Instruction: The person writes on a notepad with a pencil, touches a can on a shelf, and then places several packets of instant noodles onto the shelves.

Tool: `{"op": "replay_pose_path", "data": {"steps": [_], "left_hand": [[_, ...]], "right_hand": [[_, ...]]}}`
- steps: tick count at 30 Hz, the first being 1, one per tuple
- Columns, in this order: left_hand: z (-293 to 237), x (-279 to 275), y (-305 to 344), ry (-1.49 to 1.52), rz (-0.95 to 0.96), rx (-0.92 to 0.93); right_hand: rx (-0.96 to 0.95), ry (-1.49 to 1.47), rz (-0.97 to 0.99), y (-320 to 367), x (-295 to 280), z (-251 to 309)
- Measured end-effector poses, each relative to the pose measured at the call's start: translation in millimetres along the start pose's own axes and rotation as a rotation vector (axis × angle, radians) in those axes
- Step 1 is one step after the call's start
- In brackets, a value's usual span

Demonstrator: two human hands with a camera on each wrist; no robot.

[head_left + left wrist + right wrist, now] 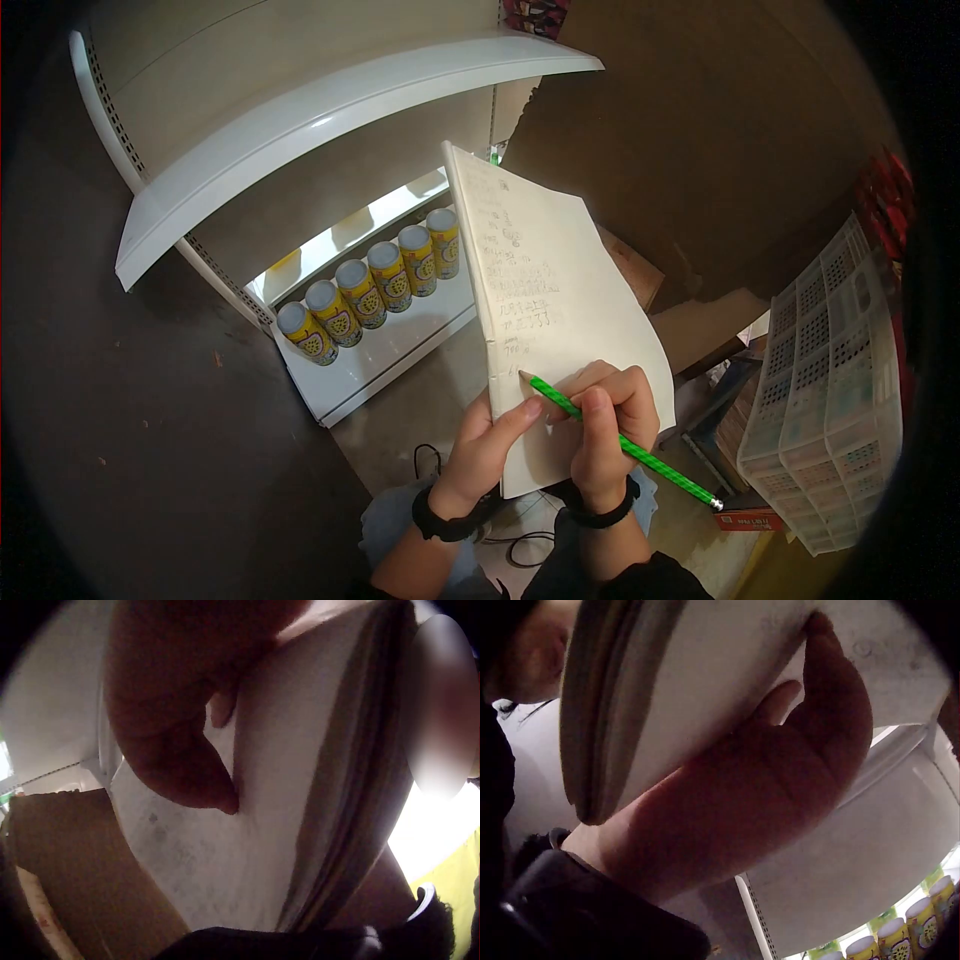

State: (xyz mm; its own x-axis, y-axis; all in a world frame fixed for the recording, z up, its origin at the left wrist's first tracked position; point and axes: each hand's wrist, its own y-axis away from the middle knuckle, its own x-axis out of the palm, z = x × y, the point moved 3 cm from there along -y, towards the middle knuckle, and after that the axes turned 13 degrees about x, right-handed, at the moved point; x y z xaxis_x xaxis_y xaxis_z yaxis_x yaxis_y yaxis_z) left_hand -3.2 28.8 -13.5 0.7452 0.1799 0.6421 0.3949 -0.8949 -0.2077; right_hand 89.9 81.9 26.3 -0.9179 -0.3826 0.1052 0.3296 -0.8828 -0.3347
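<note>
An open-paged notebook (560, 270) with faint pencil writing is held tilted in front of the body. My left hand (477, 455) grips its lower spine edge, thumb lying over the page. In my right hand (612, 415) a green patterned pencil (668, 469) is pinched between thumb and fingers. The pencil's tip meets the page near the spine, just under the lowest lines of writing. Seen from the left wrist, the thick layered edge of the notebook (277, 750) runs beside a hand. From the right wrist, a thumb touches the notebook's page (697, 682).
Several yellow cans (360, 290) stand in a row on a low white shelf (390, 345), beneath an upper shelf (330, 110). Brown cardboard (700, 150) fills the back right. A white plastic crate (820, 390) stands at the right, with a red box (750, 521) by its base.
</note>
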Motion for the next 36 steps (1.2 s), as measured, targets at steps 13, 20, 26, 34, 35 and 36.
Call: {"op": "replay_pose_path", "data": {"steps": [13, 20, 26, 34, 35, 36], "left_hand": [[-0.6, 1.8, -0.7, 0.01, -0.011, 0.001], [1.4, -0.2, -0.8, -0.003, -0.023, -0.026], [1.2, 0.8, -0.7, -0.006, -0.033, -0.019], [1.6, 0.0, -0.7, -0.001, -0.032, -0.007], [1.6, 0.2, -0.5, -0.001, -0.032, -0.008], [1.5, 0.3, -0.2, -0.002, -0.04, -0.01]], "right_hand": [[-0.001, -0.004, 0.037, -0.9, -0.4, -0.9], [0.061, -0.075, -0.033, -3.8, 3.6, 2.3], [0.014, 0.027, -0.035, -2.9, 4.3, 4.0], [0.023, -0.038, 0.017, -1.8, -1.0, -2.0], [0.024, -0.038, 0.016, -1.9, -1.0, -2.2], [0.024, -0.043, 0.017, -2.1, -0.8, -2.2]]}}
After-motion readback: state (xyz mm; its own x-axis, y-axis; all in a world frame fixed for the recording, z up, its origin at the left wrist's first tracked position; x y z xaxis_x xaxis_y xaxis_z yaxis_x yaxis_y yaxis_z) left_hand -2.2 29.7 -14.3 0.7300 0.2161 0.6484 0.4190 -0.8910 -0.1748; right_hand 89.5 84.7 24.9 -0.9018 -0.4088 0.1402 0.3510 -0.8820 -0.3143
